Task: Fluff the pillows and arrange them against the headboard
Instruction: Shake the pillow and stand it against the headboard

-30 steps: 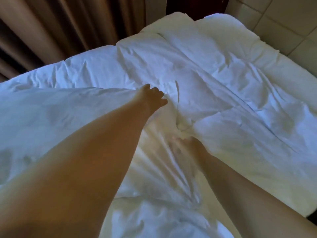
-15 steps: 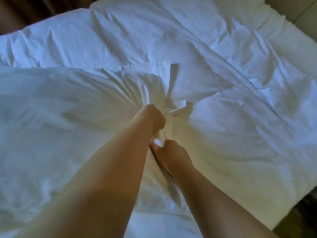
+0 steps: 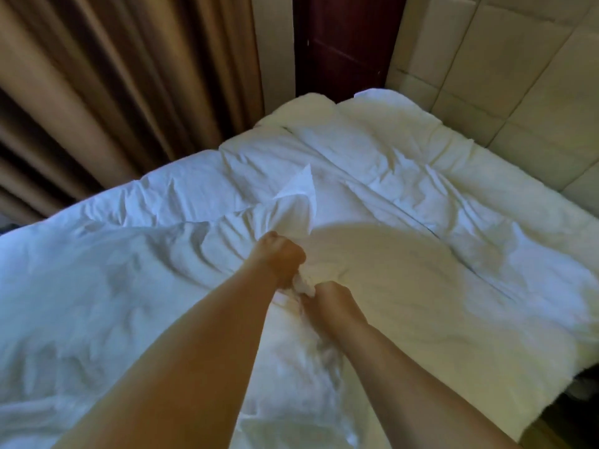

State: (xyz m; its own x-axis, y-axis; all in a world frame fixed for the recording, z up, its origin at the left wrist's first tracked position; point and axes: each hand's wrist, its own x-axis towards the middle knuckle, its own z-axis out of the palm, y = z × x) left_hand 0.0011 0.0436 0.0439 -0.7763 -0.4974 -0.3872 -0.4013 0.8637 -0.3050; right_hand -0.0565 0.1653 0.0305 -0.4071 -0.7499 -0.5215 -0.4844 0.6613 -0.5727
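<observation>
A big white pillow [image 3: 113,286] in a wrinkled case fills the near part of the view and lies over the bed. Its fabric is gathered into a bunch in the middle, with creases fanning out from there. My left hand [image 3: 280,257] is clenched on that bunch from above. My right hand [image 3: 327,299] grips the same bunch just below it, and the two fists almost touch. A loose flap of the case [image 3: 299,192] sticks up behind my left hand. The padded beige headboard [image 3: 534,92] stands at the upper right, apart from the pillow.
A rumpled white duvet [image 3: 389,163] covers the bed up to the headboard. Brown curtains [image 3: 113,92] hang along the bed's far left side. A dark wooden panel [image 3: 343,43] stands between the curtains and the headboard. Dark floor [image 3: 570,416] shows past the bed's lower right edge.
My left hand came down off the pillow's top and both hands closed on the bunched fabric. The view has since tilted up, bringing curtains and headboard into sight.
</observation>
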